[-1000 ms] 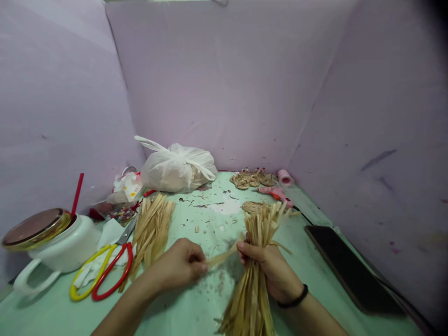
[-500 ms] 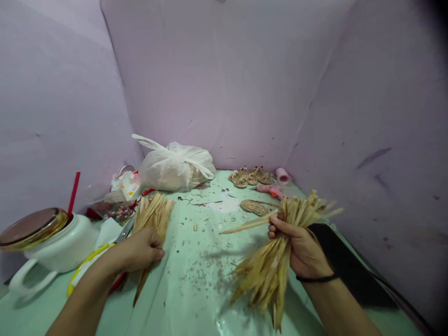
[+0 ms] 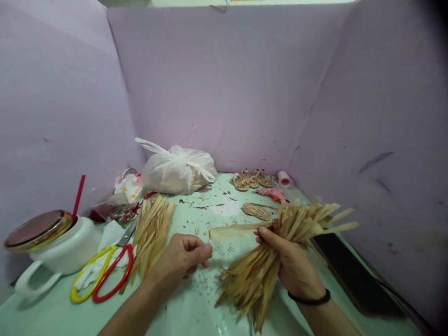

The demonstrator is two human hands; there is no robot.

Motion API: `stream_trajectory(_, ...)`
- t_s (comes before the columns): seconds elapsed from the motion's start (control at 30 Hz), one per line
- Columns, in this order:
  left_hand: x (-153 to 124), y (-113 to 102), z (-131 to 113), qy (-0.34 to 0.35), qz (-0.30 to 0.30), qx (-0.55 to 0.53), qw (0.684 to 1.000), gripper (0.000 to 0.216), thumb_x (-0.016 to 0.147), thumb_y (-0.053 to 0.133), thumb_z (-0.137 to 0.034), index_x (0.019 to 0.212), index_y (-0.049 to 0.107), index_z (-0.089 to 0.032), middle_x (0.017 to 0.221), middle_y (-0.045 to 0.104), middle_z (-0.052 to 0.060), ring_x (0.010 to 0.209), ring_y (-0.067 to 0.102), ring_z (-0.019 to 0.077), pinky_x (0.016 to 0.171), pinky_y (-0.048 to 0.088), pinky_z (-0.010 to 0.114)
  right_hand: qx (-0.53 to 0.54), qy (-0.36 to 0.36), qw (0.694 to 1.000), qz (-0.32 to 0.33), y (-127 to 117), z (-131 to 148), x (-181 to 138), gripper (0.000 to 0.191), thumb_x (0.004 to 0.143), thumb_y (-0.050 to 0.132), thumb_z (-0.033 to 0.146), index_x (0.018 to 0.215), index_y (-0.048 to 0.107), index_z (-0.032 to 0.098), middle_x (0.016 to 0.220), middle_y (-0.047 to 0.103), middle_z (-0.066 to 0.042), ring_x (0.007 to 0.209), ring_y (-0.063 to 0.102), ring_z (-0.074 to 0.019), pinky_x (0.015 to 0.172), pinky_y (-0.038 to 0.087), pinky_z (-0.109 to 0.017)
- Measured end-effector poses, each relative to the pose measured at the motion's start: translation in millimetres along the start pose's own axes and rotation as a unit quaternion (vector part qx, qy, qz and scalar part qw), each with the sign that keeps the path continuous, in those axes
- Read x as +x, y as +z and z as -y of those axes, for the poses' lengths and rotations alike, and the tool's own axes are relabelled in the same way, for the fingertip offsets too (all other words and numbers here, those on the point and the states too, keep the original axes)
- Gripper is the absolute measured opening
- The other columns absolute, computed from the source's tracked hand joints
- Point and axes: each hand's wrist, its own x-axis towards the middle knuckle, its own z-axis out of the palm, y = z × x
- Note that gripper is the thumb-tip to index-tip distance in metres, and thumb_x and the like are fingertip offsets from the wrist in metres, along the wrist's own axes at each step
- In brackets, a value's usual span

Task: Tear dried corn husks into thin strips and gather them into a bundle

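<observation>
My right hand (image 3: 289, 259) grips a thick bundle of dried straw strips (image 3: 273, 261) at its middle, tilted so the tips point up and right. One loose strip (image 3: 238, 230) sticks out leftward from between my right thumb and fingers. My left hand (image 3: 184, 256) hovers just left of that strip, fingers curled in a loose pinch with nothing visible in them. A second pile of straw strips (image 3: 152, 233) lies flat on the green table (image 3: 196, 308), left of my left hand.
Red and yellow scissors (image 3: 105, 273) and a white lidded pot (image 3: 52, 242) lie at left. A tied plastic bag (image 3: 178, 168), woven straw pieces (image 3: 252, 179), a pink glue gun (image 3: 271, 192) and a pink roll (image 3: 284, 178) sit at the back. A dark phone (image 3: 350, 273) lies right.
My left hand left the flat straw pile and came back toward the middle. My right hand tilted the bundle further over, and the loose strip now points at my left hand.
</observation>
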Motion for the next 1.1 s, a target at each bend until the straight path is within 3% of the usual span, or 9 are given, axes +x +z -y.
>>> stream_trajectory(0.23,8.5,-1.1,3.0,-0.004,-0.109,-0.104,0.989,0.029,0.062,0.061,-0.040,0.060,0.049,-0.014,0.047,0.049,-0.004,0.031,0.022,0.0002,0.035,0.008,0.019,-0.056,0.050,0.995,0.062,0.5,1.5,-3.9,0.029,0.047,0.080,0.024,0.069,0.062,0.018,0.067,0.066,0.001,0.058,0.060,-0.0120,0.039,0.041,-0.016)
stream_trajectory(0.37,5.7,-16.4,-5.0,0.015,-0.052,-0.040,0.998,0.027,0.060,0.064,-0.039,0.060,0.055,-0.014,0.041,0.037,-0.008,0.036,0.024,0.0022,0.037,0.012,0.019,-0.038,0.143,0.987,0.069,-3.1,10.2,1.5,0.029,0.054,0.076,0.032,0.074,0.060,0.019,0.080,0.070,-0.005,0.064,0.061,-0.0134,0.034,0.035,-0.013)
stream_trajectory(0.47,1.1,-9.6,-6.9,0.040,-0.031,0.010,0.999,0.022,0.060,0.063,-0.035,0.058,0.058,-0.014,0.044,0.039,-0.007,0.041,0.029,0.0044,0.040,0.020,0.019,-0.083,0.237,0.958,0.140,1.9,3.8,-7.6,0.033,0.054,0.076,0.034,0.077,0.060,0.018,0.076,0.069,-0.007,0.060,0.061,-0.0143,0.033,0.033,-0.014)
stream_trajectory(0.57,-1.7,4.6,-6.0,0.063,-0.054,0.078,0.993,0.017,0.062,0.059,-0.030,0.057,0.060,-0.013,0.050,0.049,-0.003,0.048,0.040,0.0078,0.048,0.030,0.021,-0.120,0.231,0.937,0.234,12.2,-10.7,-25.2,0.040,0.046,0.079,0.027,0.082,0.062,0.019,0.067,0.066,-0.001,0.058,0.058,-0.0133,0.043,0.040,-0.018)
stream_trajectory(0.67,-3.5,0.1,-11.8,0.068,-0.072,0.150,0.984,0.021,0.065,0.056,-0.032,0.070,0.066,-0.014,0.056,0.057,-0.001,0.054,0.047,0.0112,0.052,0.035,0.022,-0.158,0.224,0.935,0.225,16.6,-20.1,-34.3,0.038,0.042,0.079,0.021,0.076,0.064,0.019,0.054,0.060,0.004,0.053,0.054,-0.0121,0.049,0.042,-0.021)
stream_trajectory(0.77,-13.2,-33.9,-25.3,0.097,-0.192,0.284,0.935,0.024,0.072,0.049,-0.033,0.073,0.065,-0.016,0.065,0.062,0.003,0.061,0.053,0.0149,0.055,0.036,0.024,-0.193,0.251,0.926,0.204,12.5,-21.4,-29.6,0.026,0.046,0.077,0.025,0.069,0.065,0.018,0.055,0.062,0.001,0.055,0.056,-0.0159,0.052,0.043,-0.024)
stream_trajectory(0.83,-24.9,-64.8,-29.8,0.052,-0.279,0.426,0.859,0.020,0.072,0.044,-0.025,0.070,0.062,-0.017,0.069,0.064,0.006,0.066,0.056,0.0182,0.057,0.035,0.026,-0.190,0.262,0.925,0.198,8.6,-20.5,-24.7,0.023,0.050,0.075,0.027,0.069,0.066,0.018,0.059,0.064,-0.001,0.058,0.058,-0.0183,0.055,0.045,-0.027)
stream_trajectory(0.93,-41.7,-103.5,-17.5,-0.114,-0.269,0.590,0.752,0.020,0.066,0.046,-0.018,0.077,0.062,-0.017,0.077,0.066,0.012,0.074,0.059,0.0270,0.056,0.033,0.030,-0.149,0.261,0.935,0.188,6.3,-19.7,-22.4,0.025,0.052,0.074,0.026,0.074,0.066,0.017,0.063,0.066,-0.002,0.061,0.061,-0.0202,0.060,0.047,-0.030)
stream_trajectory(1.1,-49.9,-127.5,25.2,-0.167,-0.231,0.632,0.721,0.027,0.062,0.043,-0.012,0.085,0.058,-0.017,0.090,0.064,0.016,0.082,0.060,0.0319,0.055,0.035,0.031,-0.098,0.257,0.948,0.158,10.4,-19.5,-25.9,0.025,0.046,0.076,0.022,0.067,0.063,0.015,0.054,0.062,0.000,0.053,0.059,-0.0176,0.052,0.046,-0.028)
